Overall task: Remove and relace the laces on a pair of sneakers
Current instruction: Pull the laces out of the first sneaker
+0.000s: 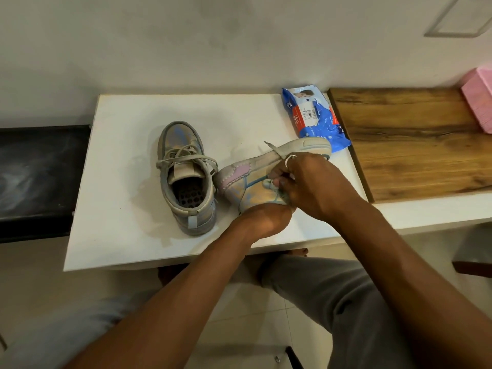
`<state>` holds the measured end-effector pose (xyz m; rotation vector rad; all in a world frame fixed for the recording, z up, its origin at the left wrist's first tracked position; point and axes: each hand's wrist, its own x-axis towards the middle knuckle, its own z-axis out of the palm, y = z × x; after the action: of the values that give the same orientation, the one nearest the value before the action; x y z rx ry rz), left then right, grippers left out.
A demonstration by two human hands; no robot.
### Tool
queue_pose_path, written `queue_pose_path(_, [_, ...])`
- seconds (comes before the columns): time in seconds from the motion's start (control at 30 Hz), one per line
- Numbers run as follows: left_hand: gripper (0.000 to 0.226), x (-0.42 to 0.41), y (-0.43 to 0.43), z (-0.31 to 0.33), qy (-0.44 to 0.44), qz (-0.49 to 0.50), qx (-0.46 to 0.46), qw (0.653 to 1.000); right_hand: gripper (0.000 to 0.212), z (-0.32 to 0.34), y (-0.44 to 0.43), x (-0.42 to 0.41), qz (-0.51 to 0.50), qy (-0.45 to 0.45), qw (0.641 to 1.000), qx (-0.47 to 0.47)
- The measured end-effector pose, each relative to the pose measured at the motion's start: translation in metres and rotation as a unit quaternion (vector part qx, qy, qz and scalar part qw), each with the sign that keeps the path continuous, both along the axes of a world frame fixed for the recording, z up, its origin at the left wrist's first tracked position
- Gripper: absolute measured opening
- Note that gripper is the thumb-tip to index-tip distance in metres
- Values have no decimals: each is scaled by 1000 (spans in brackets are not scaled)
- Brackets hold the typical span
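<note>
On a white table (127, 235) by a pale wall sit two sneakers: the laced sneaker (183, 179) upright, the tipped sneaker (247, 179) on its side. The left hand (263, 217) grips the tipped sneaker; the right hand (308, 182), fingers curled, pinches its lace (274, 149).

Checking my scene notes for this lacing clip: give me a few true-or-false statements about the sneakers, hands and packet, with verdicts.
1. The upright sneaker is laced. True.
2. Both hands hold the upright sneaker. False: the left hand and right hand are on the tilted sneaker.
3. The right hand pinches a lace. True.
4. The blue packet lies on the wooden board. False: it lies on the white table, beside the board.
</note>
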<state>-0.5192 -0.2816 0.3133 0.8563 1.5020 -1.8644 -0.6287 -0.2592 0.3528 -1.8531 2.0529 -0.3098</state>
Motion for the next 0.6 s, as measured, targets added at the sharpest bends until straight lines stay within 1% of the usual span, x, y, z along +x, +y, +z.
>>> queue_pose_path(0.07, [25,1,0,-2,-1,-11,-2,1000,17,2,3,-2,27,-6,999,21])
queue_pose_path(0.13, [25,2,0,-5,8,-25,-17,1000,19,7,4,-7,57,-16,996,66])
queue_pose_path(0.23, [29,4,0,-11,21,-46,-14,999,17,15,2,-11,80,-43,989,119])
queue_pose_path(0.3, [35,5,-2,-11,27,-55,-24,998,19,16,0,-14,83,-64,985,134])
queue_pose_path(0.37, [36,4,-3,-11,24,-46,-39,998,17,14,-1,-13,65,-63,991,98])
queue_pose_path(0.43, [39,2,-2,-8,12,-69,-47,996,14,9,0,-11,48,-57,996,42])
queue_pose_path(0.47, [39,2,-1,-7,14,-61,-30,998,15,6,1,-11,53,-51,997,31])
queue_pose_path(0.53, [38,2,0,-11,24,-26,-6,999,17,3,3,-11,79,-32,996,30])
queue_pose_path(0.6, [36,4,2,-10,23,17,26,999,19,4,3,-15,101,-36,993,52])
